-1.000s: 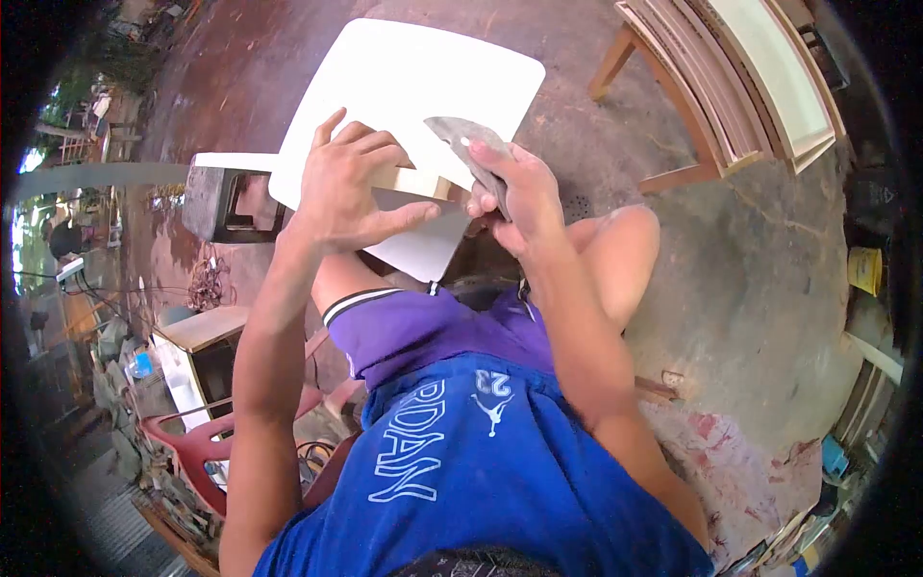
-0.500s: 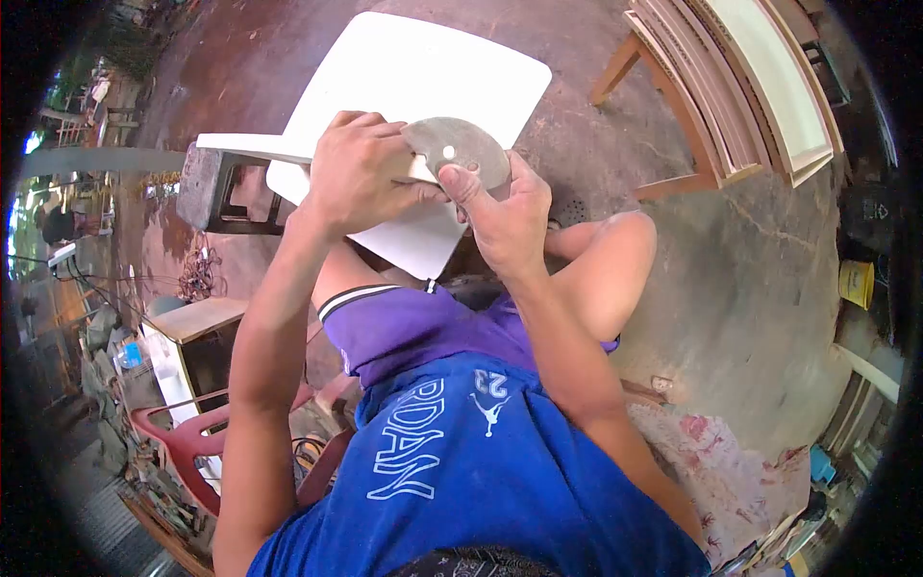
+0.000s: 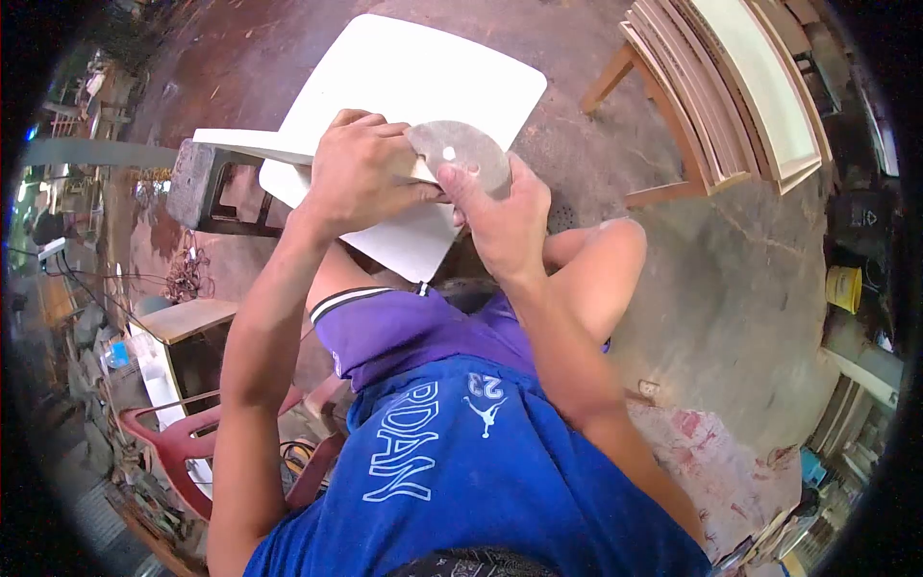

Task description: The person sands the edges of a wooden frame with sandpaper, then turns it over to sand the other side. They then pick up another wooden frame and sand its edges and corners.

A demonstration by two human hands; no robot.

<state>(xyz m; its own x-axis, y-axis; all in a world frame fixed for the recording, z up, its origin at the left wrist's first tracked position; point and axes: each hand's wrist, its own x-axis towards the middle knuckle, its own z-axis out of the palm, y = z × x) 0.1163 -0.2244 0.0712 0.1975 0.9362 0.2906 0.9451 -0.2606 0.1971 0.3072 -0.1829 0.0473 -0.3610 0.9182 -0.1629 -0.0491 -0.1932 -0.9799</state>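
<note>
My right hand is closed on a thin grey round disc with holes in it, which looks like a sanding disc. Its thumb presses on the disc's lower part. Beside it, my left hand wraps palm down around the end of a narrow white board; the fingers' undersides are hidden. The disc lies against the board's end, close to the left fingertips. Under both hands is a large white panel, its lower corner reaching between my legs.
A dark grey stool-like support stands beneath the narrow board at left. Several panels are stacked on a wooden stand at upper right. A red plastic chair is at lower left, and a patterned cloth lies at lower right.
The view has shifted slightly. The disc's face has tilted a little and shows a bit more evenly. Both hands keep their hold in nearly the same place.
</note>
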